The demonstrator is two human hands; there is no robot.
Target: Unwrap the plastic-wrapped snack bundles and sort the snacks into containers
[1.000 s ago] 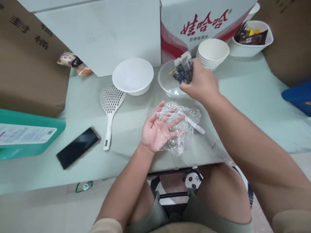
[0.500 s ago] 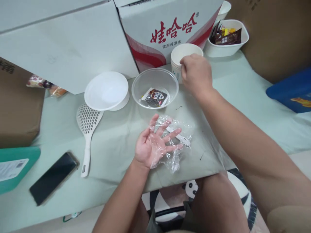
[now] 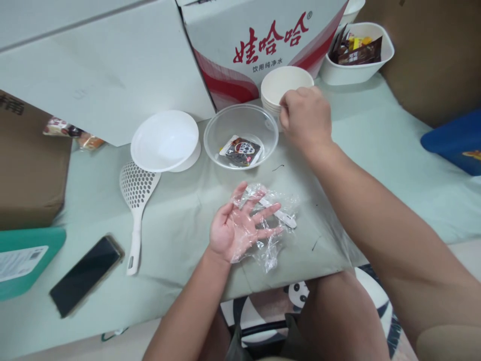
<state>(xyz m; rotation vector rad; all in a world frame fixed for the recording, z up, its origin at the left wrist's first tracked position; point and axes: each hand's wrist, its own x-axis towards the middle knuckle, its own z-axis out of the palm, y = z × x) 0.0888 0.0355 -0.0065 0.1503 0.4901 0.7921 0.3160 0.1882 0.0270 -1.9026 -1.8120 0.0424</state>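
My left hand [image 3: 236, 228] lies palm up with its fingers spread. Thin crumpled clear plastic wrap [image 3: 272, 255] drapes over the palm and fingers. Under or within the wrap, beside the fingertips, is a white flat handle-like piece [image 3: 283, 216]. My right hand [image 3: 308, 113] has its fingers curled in a pinch at the near right rim of a stack of white paper cups [image 3: 269, 98]; the fingertips are partly hidden. Just left of the cups stands a clear plastic bowl [image 3: 214, 143] holding a dark printed snack packet [image 3: 242, 150].
A white bowl [image 3: 165, 143], a slotted skimmer [image 3: 137, 200] and a phone [image 3: 86, 276] are on the left. White boxes [image 3: 248, 80] line the back. A white tub of sachets [image 3: 353, 72] stands back right, a blue container [image 3: 456, 138] farther right, a green one [image 3: 26, 281] at left.
The cup stack leans slightly more to the left, with my right hand still at its rim. My left hand keeps its spread pose under the wrap. The view has shifted a little.
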